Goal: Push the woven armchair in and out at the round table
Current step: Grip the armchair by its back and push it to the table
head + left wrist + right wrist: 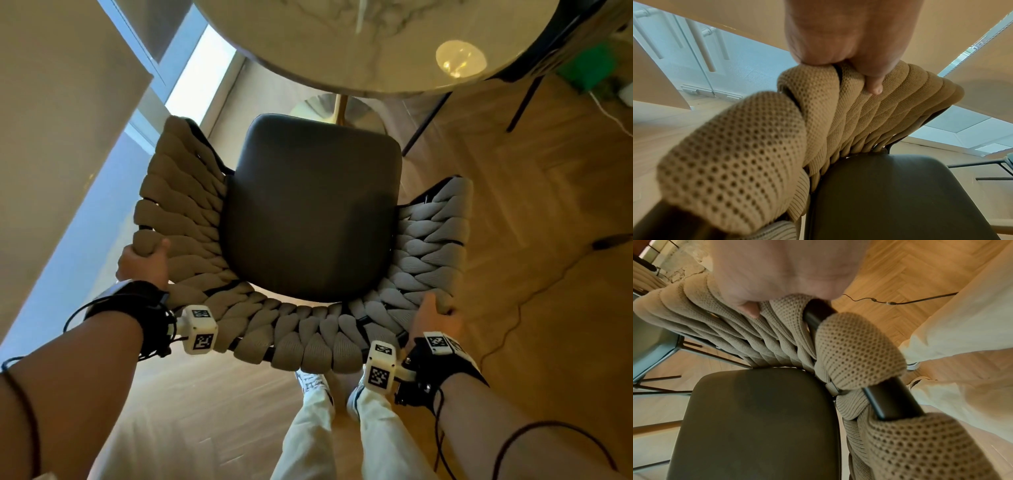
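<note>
The woven armchair [308, 329] has a beige braided back and arms round a dark seat cushion [311, 212]. It stands just short of the round marble table [342, 65], its seat front near the table's edge and gold pedestal. My left hand [145, 260] grips the top rail at the back's left corner, thumb over the weave. My right hand [433, 317] grips the rail at the right corner. In the left wrist view my left hand [840, 48] is curled on the weave [869, 110]. In the right wrist view my right hand [781, 280] clamps the weave above the black frame tube [892, 402].
Herringbone wood floor [548, 212] lies around, with a black cable [534, 294] trailing at right. A second dark chair [555, 51] stands at the table's far right. A curtain and glass window [191, 82] run along the left. My legs and shoes [315, 380] are right behind the chair back.
</note>
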`<act>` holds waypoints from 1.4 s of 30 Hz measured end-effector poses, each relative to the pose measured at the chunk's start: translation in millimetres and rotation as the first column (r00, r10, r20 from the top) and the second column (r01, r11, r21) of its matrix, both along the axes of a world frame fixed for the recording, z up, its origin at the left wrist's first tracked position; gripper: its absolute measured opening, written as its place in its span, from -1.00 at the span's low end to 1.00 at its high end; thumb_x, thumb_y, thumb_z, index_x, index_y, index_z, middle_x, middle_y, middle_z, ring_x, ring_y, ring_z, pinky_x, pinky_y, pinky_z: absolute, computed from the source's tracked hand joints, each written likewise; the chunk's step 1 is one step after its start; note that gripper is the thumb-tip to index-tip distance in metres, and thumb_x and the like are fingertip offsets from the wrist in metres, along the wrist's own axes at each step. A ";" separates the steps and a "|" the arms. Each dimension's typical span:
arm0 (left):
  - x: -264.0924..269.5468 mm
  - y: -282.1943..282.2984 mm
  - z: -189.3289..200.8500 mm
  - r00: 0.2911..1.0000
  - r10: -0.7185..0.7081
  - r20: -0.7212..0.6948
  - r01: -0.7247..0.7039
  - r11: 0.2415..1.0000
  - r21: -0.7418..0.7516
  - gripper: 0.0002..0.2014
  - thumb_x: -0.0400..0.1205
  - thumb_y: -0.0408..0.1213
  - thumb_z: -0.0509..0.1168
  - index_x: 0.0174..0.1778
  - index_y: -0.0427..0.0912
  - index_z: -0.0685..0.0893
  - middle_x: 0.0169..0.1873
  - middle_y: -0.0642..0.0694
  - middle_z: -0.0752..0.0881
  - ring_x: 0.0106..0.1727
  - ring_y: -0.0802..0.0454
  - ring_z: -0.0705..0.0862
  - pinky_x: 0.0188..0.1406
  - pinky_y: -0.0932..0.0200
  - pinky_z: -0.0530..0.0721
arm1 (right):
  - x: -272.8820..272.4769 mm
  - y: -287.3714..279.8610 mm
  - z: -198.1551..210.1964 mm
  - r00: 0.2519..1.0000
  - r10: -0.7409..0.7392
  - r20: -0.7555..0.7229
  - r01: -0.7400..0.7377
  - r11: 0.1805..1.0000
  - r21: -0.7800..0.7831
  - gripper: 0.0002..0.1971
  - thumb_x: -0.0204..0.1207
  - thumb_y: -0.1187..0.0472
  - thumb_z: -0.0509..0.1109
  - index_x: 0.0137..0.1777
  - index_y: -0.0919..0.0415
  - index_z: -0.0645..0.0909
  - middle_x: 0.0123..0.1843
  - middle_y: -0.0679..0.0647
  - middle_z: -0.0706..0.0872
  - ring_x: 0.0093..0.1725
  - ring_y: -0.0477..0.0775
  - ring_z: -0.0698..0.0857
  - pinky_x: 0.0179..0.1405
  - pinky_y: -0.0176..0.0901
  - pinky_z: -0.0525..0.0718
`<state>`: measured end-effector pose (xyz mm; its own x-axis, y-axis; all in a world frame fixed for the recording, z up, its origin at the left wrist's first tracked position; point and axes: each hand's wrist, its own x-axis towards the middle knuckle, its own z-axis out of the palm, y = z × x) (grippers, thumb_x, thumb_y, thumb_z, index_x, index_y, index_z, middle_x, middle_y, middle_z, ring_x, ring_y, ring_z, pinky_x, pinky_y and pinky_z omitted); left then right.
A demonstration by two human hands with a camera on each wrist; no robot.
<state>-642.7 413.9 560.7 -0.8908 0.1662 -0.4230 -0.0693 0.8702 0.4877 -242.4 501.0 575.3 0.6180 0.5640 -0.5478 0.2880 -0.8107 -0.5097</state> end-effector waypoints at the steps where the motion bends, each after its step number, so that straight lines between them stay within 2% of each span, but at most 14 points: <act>1: -3.4 3.4 0.1 1.000 -0.007 0.001 0.007 1.000 -0.006 -0.36 0.64 0.09 0.37 0.50 -0.31 0.57 0.42 -0.43 0.65 0.43 -0.49 0.58 0.44 -0.27 0.51 | -2.0 1.7 -0.1 1.000 -0.002 0.000 0.002 1.000 -0.009 -0.52 0.44 -0.15 0.30 0.27 0.10 0.52 0.17 0.16 0.67 0.05 0.26 0.60 0.21 0.14 0.57; 5: -13.1 11.6 -2.3 1.000 -0.019 -0.007 0.019 1.000 -0.018 -0.35 0.64 0.11 0.36 0.52 -0.29 0.55 0.43 -0.43 0.64 0.42 -0.49 0.59 0.45 -0.28 0.51 | -5.4 10.3 0.3 1.000 -0.017 -0.018 0.016 0.997 -0.079 -0.44 0.54 -0.11 0.29 0.44 0.21 0.47 0.19 0.24 0.63 0.16 0.31 0.60 0.19 0.09 0.50; 8: -15.8 16.7 -2.6 1.000 -0.017 -0.004 0.017 1.000 -0.018 -0.34 0.64 0.12 0.35 0.54 -0.28 0.54 0.43 -0.42 0.64 0.42 -0.50 0.58 0.45 -0.29 0.51 | -9.1 14.0 0.6 0.998 -0.039 -0.039 0.036 0.996 -0.082 -0.36 0.51 -0.17 0.31 0.48 0.20 0.43 0.23 0.23 0.61 0.19 0.32 0.61 0.31 0.20 0.55; 10: -18.3 21.5 -2.1 1.000 -0.018 -0.002 0.018 1.000 -0.016 -0.33 0.64 0.12 0.35 0.54 -0.27 0.53 0.44 -0.42 0.63 0.43 -0.49 0.58 0.45 -0.29 0.52 | -9.7 18.0 -1.0 0.995 -0.056 -0.085 0.049 0.996 -0.077 -0.37 0.58 -0.12 0.29 0.53 0.26 0.37 0.35 0.30 0.58 0.30 0.40 0.58 0.32 0.22 0.53; 13: -26.6 30.1 -1.0 0.999 -0.040 -0.007 0.040 0.999 -0.014 -0.35 0.64 0.12 0.35 0.53 -0.26 0.54 0.44 -0.41 0.63 0.44 -0.48 0.58 0.45 -0.29 0.50 | -15.4 26.0 0.9 0.965 -0.068 -0.253 0.052 0.996 -0.071 -0.46 0.76 0.06 0.11 0.58 0.46 0.27 0.53 0.47 0.43 0.52 0.54 0.40 0.49 0.32 0.37; 14: -29.4 32.8 -1.2 0.999 -0.048 -0.011 0.047 0.999 -0.020 -0.35 0.64 0.11 0.35 0.53 -0.27 0.54 0.44 -0.41 0.63 0.44 -0.48 0.58 0.46 -0.29 0.50 | -17.2 27.1 2.4 0.964 -0.074 -0.255 0.059 0.996 -0.064 -0.48 0.77 0.09 0.10 0.57 0.47 0.28 0.46 0.40 0.49 0.49 0.52 0.43 0.44 0.27 0.41; 15: -31.5 34.8 -1.5 0.998 -0.055 -0.015 0.055 0.998 -0.030 -0.35 0.64 0.11 0.34 0.53 -0.28 0.54 0.44 -0.42 0.63 0.44 -0.48 0.58 0.46 -0.29 0.49 | -18.1 26.4 4.1 0.971 -0.074 -0.227 0.062 0.996 -0.056 -0.49 0.75 0.10 0.13 0.56 0.46 0.32 0.36 0.31 0.54 0.38 0.44 0.51 0.27 0.15 0.48; 16: -32.4 36.5 -1.9 0.998 -0.064 -0.021 0.063 0.997 -0.042 -0.35 0.65 0.11 0.34 0.52 -0.30 0.54 0.44 -0.43 0.62 0.44 -0.49 0.57 0.46 -0.30 0.49 | -19.5 25.1 8.2 0.981 -0.069 -0.184 0.064 0.997 -0.032 -0.50 0.71 0.10 0.18 0.53 0.43 0.36 0.33 0.26 0.57 0.27 0.32 0.56 0.10 -0.02 0.44; 18: -32.0 37.3 -2.5 0.997 -0.067 -0.024 0.066 0.997 -0.048 -0.35 0.65 0.09 0.34 0.52 -0.32 0.53 0.44 -0.44 0.62 0.45 -0.50 0.57 0.46 -0.31 0.48 | -22.0 22.8 14.3 0.987 -0.088 -0.136 0.088 0.996 -0.009 -0.50 0.66 0.08 0.26 0.53 0.31 0.39 0.39 0.25 0.59 0.27 0.21 0.56 0.03 -0.20 0.28; 21: -29.0 38.4 -2.5 0.998 -0.060 -0.019 0.059 0.998 -0.031 -0.37 0.67 0.07 0.34 0.51 -0.33 0.54 0.42 -0.44 0.63 0.43 -0.48 0.58 0.43 -0.28 0.49 | -23.4 23.7 16.4 0.987 -0.089 -0.133 0.087 0.996 -0.020 -0.46 0.63 0.03 0.29 0.54 0.25 0.37 0.43 0.27 0.57 0.37 0.27 0.55 0.06 -0.13 0.27; 26: -26.5 47.1 -3.2 0.999 -0.052 -0.012 0.052 0.999 -0.004 -0.39 0.65 0.06 0.35 0.49 -0.31 0.55 0.41 -0.43 0.64 0.42 -0.47 0.59 0.41 -0.26 0.50 | -25.0 33.8 9.5 0.989 -0.105 -0.104 0.106 0.994 0.009 -0.48 0.57 -0.02 0.35 0.45 0.25 0.46 0.16 0.19 0.61 0.07 0.20 0.55 0.06 -0.03 0.40; 34: -26.4 53.0 -3.0 0.999 -0.047 -0.007 0.047 0.999 -0.008 -0.33 0.63 0.11 0.35 0.55 -0.29 0.51 0.45 -0.42 0.62 0.45 -0.47 0.57 0.48 -0.29 0.50 | -21.2 39.5 7.2 0.982 -0.128 -0.141 0.129 0.992 0.001 -0.48 0.58 -0.01 0.34 0.47 0.20 0.42 0.03 0.15 0.58 -0.08 0.11 0.50 0.03 0.00 0.42; 38: -20.2 51.7 0.3 1.000 -0.011 0.016 0.011 0.999 0.039 -0.34 0.65 0.07 0.35 0.58 -0.25 0.44 0.47 -0.38 0.60 0.45 -0.42 0.58 0.44 -0.23 0.50 | -20.3 40.4 15.3 0.983 -0.086 -0.160 0.085 0.996 -0.018 -0.44 0.63 0.01 0.30 0.56 0.22 0.34 0.06 0.15 0.47 0.00 0.13 0.45 0.00 -0.05 0.36; 42: -0.2 51.3 9.9 0.998 0.061 0.027 -0.064 0.990 0.129 -0.33 0.68 0.02 0.32 0.65 -0.19 0.30 0.55 -0.33 0.51 0.50 -0.39 0.56 0.45 -0.19 0.52 | -18.2 41.2 24.5 0.982 0.017 -0.188 -0.023 0.999 -0.033 -0.50 0.67 0.08 0.27 0.53 0.32 0.39 0.30 0.33 0.62 0.04 0.20 0.54 -0.07 -0.02 0.40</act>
<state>-642.9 465.2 570.7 -0.8915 0.1657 -0.4217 -0.1336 0.7933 0.5940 -260.6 542.2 599.8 0.4913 0.5537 -0.6723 0.2067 -0.8240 -0.5276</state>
